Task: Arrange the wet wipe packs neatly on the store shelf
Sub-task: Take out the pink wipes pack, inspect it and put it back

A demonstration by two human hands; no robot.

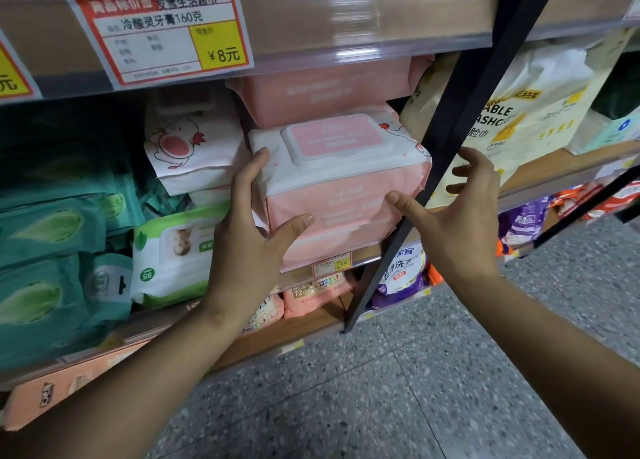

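Store shelf (369,252) | my left hand (249,236) grips pink pack (346,188); right hand (464,216) spread, thumb touching | risk: overhanging pack could slip off edge if nudged unevenly.

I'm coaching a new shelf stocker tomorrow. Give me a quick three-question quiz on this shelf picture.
1. True or false: the left hand grips the lidded pink wipe pack at its left corner.
2. What price shows on the yellow price tag on the shelf edge above? A) ¥8 B) ¥18 C) ¥80
3. Fill in: of the right hand, only the ___ lies against the pack's front, while its fingers are spread apart.

Key: 1 true; 2 A; 3 thumb.
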